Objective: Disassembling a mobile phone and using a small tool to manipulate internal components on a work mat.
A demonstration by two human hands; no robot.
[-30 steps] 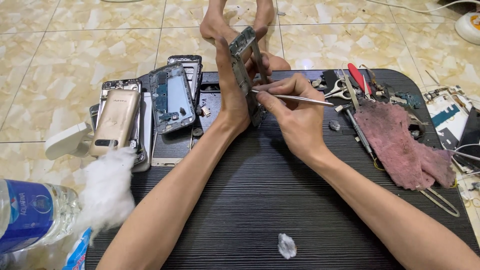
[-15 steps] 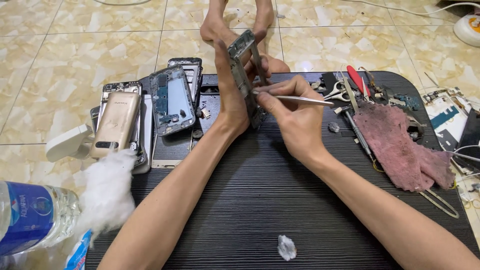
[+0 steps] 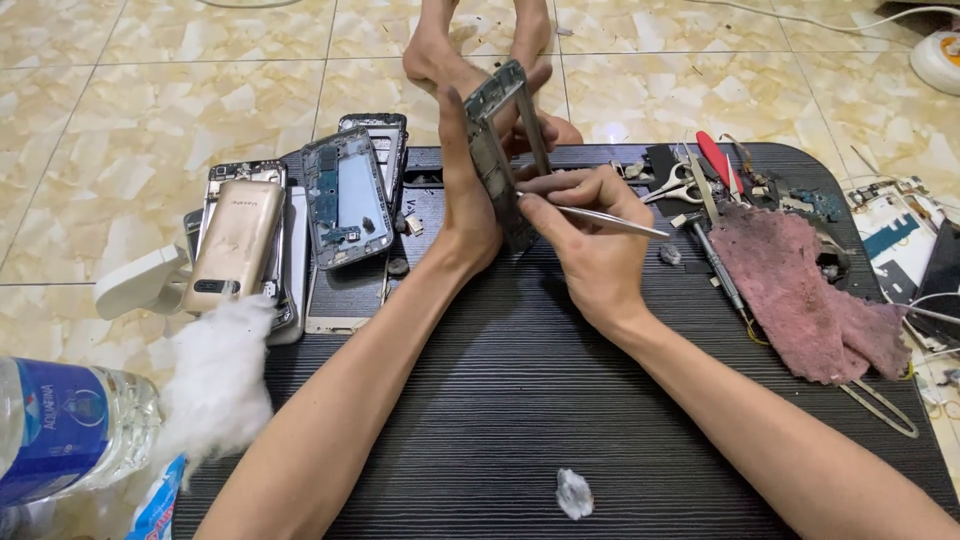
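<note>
While the left hand [image 3: 468, 200] grips a bare phone frame [image 3: 500, 150] and stands it on edge near the far edge of the table [image 3: 480, 400], the right hand [image 3: 590, 245] pinches thin metal tweezers [image 3: 600, 217] and pokes their tip at the frame's side. Almost nothing has moved in the last second: the frame stands just as upright and the tweezers sit at the same spot, so the picking at that one place looks slow and careful.

On the table's left edge lies a pile of opened phones [image 3: 345, 195] with a gold phone [image 3: 232, 240] on top. A pink rag [image 3: 800, 300], scissors [image 3: 672, 185] and a red screwdriver [image 3: 722, 162] lie toward the right edge. A cotton ball [image 3: 215, 375] and a water bottle [image 3: 60, 430] sit at the near left corner. The floor [image 3: 150, 90] is shiny tile.
</note>
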